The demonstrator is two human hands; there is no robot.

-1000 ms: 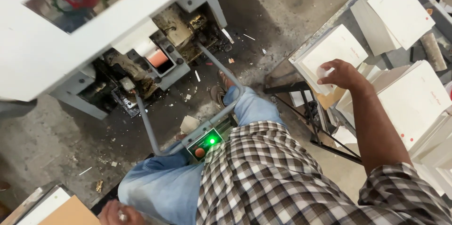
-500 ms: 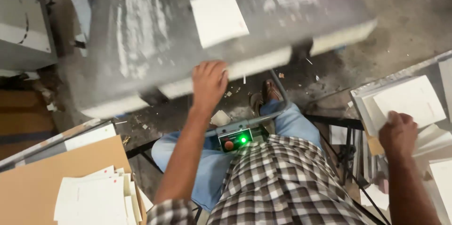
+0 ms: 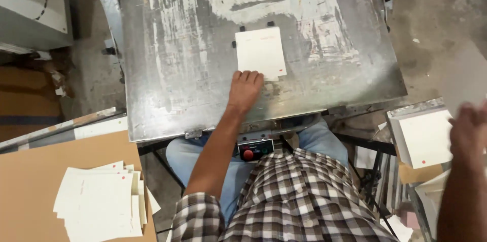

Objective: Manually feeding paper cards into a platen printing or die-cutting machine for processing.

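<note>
Nearest: checked shirt (image 3: 299,201) w/ rolled sleeve, blue jeans (image 3: 228,171) under it, person seated right up against the machine. Between the knees a small black control box (image 3: 256,149), rectangular, w/ one round red button on the left & two smaller dark ones beside it.

Lower left: brown cardboard-topped table (image 3: 30,186) w/ a loose, fanned pile of white cards (image 3: 104,206); top ones show a tiny red dot near a corner & faint reddish print. Lower right: another stack of white cards (image 3: 426,138) sitting on a brownish bundle in a metal rack, small red dot near its lower edge. Right hand (image 3: 469,130) hangs just by that stack, blurred; can't tell if fingers are curled or if it has anything.

Mid: left hand (image 3: 245,90) lies palm down on the tilted metal plate (image 3: 177,69), fingers together & flat, gripping nothing. Fingertips touch the lower left edge of the single white card (image 3: 260,52).

That card: upright rectangle, plain off-white, faint red line of print across the top, lying flat about centre of the plate, set against small black stops at its top & left edges. Lower right corner looks slightly notched or doubled.

Plate itself grey steel, badly worn, w/ whitish scraped patches up top. Far left a grey metal cabinet (image 3: 30,4); beyond, dirty concrete floor (image 3: 436,24).
</note>
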